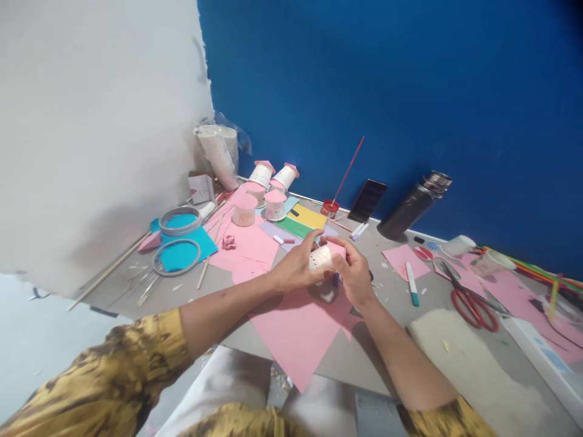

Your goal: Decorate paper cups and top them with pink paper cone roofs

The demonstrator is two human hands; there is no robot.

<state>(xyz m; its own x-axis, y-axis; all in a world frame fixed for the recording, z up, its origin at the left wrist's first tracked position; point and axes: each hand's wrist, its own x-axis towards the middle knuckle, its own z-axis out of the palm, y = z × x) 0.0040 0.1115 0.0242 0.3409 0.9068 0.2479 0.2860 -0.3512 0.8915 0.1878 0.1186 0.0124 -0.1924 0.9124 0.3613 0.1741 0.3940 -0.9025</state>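
A small white paper cup (320, 259) with drawn marks and a pink paper piece at its right end lies tilted on its side between my hands. My left hand (298, 262) is wrapped round the cup from the left, thumb on top. From the right, my right hand (353, 267) closes its fingers on the pink end (336, 249). Below them a pink paper sheet (303, 337) hangs a little over the table's front edge. Several finished-looking cups with pink tops, among them one upright cup (275, 206), stand behind my left hand.
Red-handled scissors (473, 308), a marker (412, 284) and a cream cloth (460, 352) lie at right. A black flask (412, 206) and phone (367, 201) lean by the blue wall. Tape rings (177, 257) and stacked paper cups (217, 155) are at left.
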